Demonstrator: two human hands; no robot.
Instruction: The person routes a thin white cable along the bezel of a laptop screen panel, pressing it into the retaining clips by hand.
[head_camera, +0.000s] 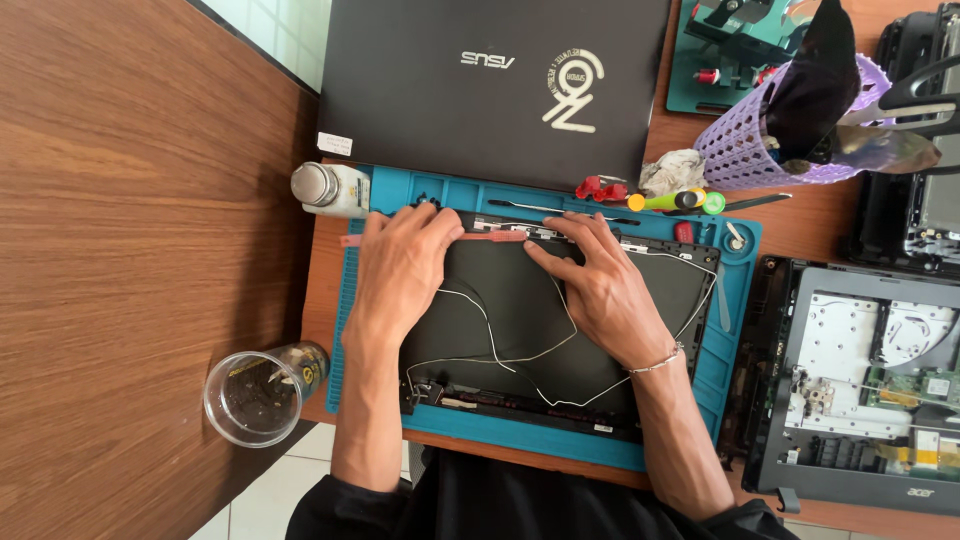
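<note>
Pressing both flat, empty hands, left hand and right hand, we should smooth the pink strip evenly along the lid panel far edge.

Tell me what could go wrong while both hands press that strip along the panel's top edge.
The thin white wires lie loose across the dark panel, right under the left hand and right hand; a wrist could snag them. The plastic cup overhangs the table edge and might be knocked off.

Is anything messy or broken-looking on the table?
Yes. Thin white wires sprawl loose across the dark laptop lid panel on the blue mat. To the right, an opened laptop base shows its insides. A crumpled rag lies nearby.
</note>
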